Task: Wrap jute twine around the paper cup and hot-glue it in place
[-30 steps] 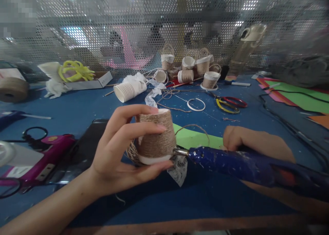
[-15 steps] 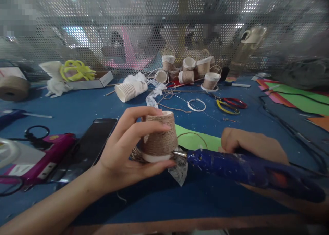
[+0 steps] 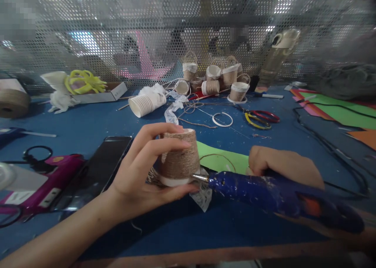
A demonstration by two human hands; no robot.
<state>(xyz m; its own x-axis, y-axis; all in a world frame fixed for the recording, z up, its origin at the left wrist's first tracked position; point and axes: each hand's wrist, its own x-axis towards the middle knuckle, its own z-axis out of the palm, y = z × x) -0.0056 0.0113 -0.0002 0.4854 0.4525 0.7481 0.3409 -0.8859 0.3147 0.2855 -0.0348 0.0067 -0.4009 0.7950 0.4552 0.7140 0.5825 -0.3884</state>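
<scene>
Above the blue bench [image 3: 117, 236], the left hand [image 3: 141, 170] curled around a twine-wrapped cup [image 3: 180, 156], while the right [image 3: 283, 166] gripped a glue gun [image 3: 258, 191].

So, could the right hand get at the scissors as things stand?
Probably not: nothing seems to block the way to the scissors, but the right hand is occupied holding the glue gun.

Blue tabletop [image 3: 235, 229], pale specks scattered over it, brownish front edge [image 3: 164, 258]. Grey perforated metal screen [image 3: 108, 37] standing behind, horizontal band across it. Blurred pink and dark shapes showing through holes. Small bright lights glinting near top. Floor not distinguishable.
</scene>
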